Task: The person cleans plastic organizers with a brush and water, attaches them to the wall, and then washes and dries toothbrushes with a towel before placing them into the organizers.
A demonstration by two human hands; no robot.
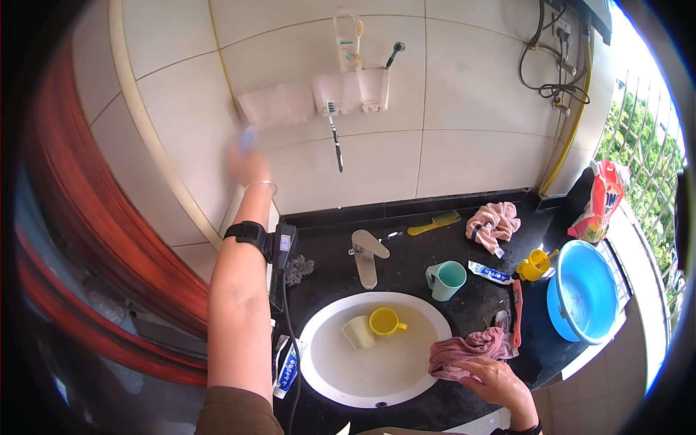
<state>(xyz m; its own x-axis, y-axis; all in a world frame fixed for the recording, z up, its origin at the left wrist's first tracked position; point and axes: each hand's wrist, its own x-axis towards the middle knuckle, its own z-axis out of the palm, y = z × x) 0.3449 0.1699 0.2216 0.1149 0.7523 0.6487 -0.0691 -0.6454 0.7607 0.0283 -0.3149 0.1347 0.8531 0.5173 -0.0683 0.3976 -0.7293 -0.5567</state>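
Note:
My left hand (pixel 248 161) is raised at the tiled wall, left of and below a pale pink wall holder (pixel 279 104). Motion smears it; a small bluish thing (pixel 248 138) shows at its fingertips. A black-and-white toothbrush (pixel 336 141) hangs from the holder. My right hand (pixel 496 380) rests on a wet pink cloth (pixel 471 351) at the sink's right rim, fingers bent over its edge. In the water of the white oval sink (pixel 313 377) lie a yellow cup (pixel 384 320) and a whitish cup (pixel 358 332).
Behind the sink stands the faucet (pixel 366 261). To its right are a green mug (pixel 446 280), a toothpaste tube (pixel 490 272), a yellow comb (pixel 433 223), a pink scrunched cloth (pixel 493 223), a small yellow cup (pixel 535 265) and a blue basin (pixel 583 291). Another tube (pixel 288 371) lies left.

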